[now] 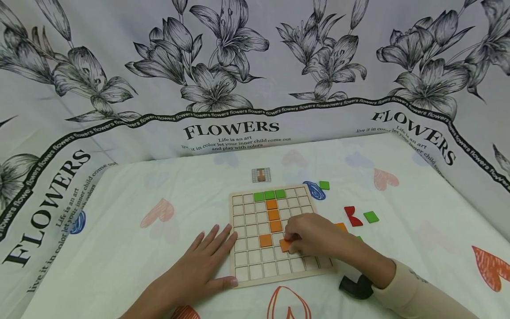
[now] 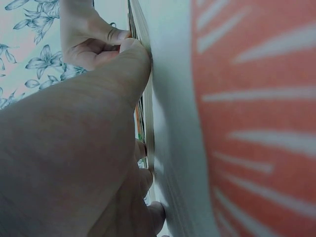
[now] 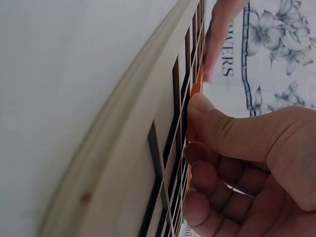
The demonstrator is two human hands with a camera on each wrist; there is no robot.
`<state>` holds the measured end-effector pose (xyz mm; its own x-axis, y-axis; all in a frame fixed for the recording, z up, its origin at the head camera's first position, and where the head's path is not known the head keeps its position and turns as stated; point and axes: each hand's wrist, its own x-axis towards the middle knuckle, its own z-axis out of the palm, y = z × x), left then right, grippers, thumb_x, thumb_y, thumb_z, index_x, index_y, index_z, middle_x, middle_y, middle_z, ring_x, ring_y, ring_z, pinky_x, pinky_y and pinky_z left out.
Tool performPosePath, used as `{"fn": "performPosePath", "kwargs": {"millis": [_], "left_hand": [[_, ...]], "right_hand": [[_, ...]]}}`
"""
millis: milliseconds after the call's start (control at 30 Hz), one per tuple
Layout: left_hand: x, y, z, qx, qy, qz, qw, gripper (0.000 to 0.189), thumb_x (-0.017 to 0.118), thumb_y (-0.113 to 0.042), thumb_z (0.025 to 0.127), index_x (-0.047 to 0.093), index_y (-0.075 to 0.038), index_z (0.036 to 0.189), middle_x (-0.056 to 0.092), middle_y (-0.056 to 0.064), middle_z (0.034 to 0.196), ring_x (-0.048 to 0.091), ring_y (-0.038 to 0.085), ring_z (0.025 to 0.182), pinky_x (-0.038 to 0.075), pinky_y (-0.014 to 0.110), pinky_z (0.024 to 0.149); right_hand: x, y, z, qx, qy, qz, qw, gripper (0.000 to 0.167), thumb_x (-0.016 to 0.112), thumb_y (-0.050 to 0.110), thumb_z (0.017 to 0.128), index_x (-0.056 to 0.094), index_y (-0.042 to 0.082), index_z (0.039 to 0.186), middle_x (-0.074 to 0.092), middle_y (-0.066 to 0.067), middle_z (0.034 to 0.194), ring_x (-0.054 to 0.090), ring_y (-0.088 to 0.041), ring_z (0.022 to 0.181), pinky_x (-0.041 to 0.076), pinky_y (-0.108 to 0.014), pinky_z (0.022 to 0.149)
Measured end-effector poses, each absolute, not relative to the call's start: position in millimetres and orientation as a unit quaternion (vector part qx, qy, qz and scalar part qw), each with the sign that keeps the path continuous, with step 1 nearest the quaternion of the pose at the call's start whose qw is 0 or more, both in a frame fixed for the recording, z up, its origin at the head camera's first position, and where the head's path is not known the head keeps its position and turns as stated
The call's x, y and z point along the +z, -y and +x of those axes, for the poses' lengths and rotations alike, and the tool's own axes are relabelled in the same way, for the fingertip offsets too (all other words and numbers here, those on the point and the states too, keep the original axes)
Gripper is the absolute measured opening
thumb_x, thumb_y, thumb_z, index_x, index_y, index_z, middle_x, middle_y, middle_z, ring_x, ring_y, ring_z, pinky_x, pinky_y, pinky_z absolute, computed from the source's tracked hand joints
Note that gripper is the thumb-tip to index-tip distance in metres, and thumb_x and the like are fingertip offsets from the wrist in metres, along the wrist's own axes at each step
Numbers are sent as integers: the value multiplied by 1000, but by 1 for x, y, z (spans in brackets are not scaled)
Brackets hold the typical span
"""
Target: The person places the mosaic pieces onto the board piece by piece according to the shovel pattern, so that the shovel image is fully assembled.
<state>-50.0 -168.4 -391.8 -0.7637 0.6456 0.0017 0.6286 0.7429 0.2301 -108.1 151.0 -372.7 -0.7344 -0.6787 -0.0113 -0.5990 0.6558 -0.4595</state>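
A wooden grid board (image 1: 255, 271) lies on the cloth. Three green square tiles (image 1: 269, 195) fill neighbouring cells of its far row, and a column of three orange tiles (image 1: 273, 215) runs toward me from the middle one. Another orange tile (image 1: 265, 240) sits lower left of that column. My right hand (image 1: 312, 235) pinches an orange square tile (image 1: 284, 245) between thumb and fingers, close over the grid; the right wrist view shows the thumb on this tile (image 3: 196, 89). With fingers spread, my left hand (image 1: 195, 270) rests palm down, fingertips and thumb at the board's left edge.
Beyond the board lies a small picture card (image 1: 260, 175). To the right are loose green tiles (image 1: 371, 216), a red notched piece (image 1: 352, 216) and an orange piece (image 1: 341, 227) partly behind my right hand. A black curved piece (image 1: 354, 288) lies near my right sleeve (image 1: 418, 292).
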Motion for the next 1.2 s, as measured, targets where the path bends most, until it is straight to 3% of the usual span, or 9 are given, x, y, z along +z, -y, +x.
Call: {"fn": "performPosePath", "kwargs": {"millis": [200,733,1200], "left_hand": [[-392,168,-51,108,-934,338,45,88,43,-70,95,28,-12,160,19,9,166,17,37,150,22,62,114],[-393,169,-52,107,-933,340,38,87,43,-68,97,27,-11,160,20,10,165,17,37,150,22,61,114],[-392,168,-51,117,-932,339,50,87,43,-68,97,27,-11,160,19,9,165,15,37,150,21,62,114]], "right_hand": [[-373,-140,-107,-196,-921,-331,67,13,87,18,79,76,17,85,55,16,75,51,-7,68,47,-25,64],[-374,-127,-107,-171,-920,-353,0,7,85,10,79,80,14,80,66,11,75,62,-4,70,54,-25,68],[-372,-131,-96,-129,-924,-359,8,15,76,13,89,72,17,75,54,12,66,47,-5,61,45,-24,58]]}}
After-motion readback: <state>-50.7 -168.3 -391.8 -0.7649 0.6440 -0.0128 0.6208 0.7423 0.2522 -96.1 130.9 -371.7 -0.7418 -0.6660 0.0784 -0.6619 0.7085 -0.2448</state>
